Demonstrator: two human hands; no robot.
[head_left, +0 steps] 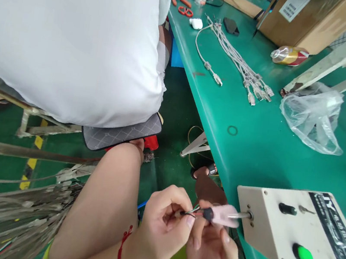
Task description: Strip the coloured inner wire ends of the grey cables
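Note:
My left hand [167, 225], with a red string bracelet at its wrist, is closed in a pinch on the end of a cable. Thin colored wires [194, 212] come out of that pinch, red, green and black among them. They reach toward the black collar [208, 214] of a pinkish, blurred rotating-looking head [226, 215] on a metal shaft. That shaft sticks out of a beige control box [261, 224]. Below the head, my right hand [213, 258] lies palm up with its fingers loosely curled and apart, the fingertips close to the wires. Whether they touch the wires, I cannot tell.
Gray USB cables [234, 54] lie on the green table [209, 109] near a clear plastic bag [315, 119], a bottle [289, 56] and red-handled scissors [185, 11]. A person in white [76, 35] sits at left. Many cables [14, 218] hang at lower left.

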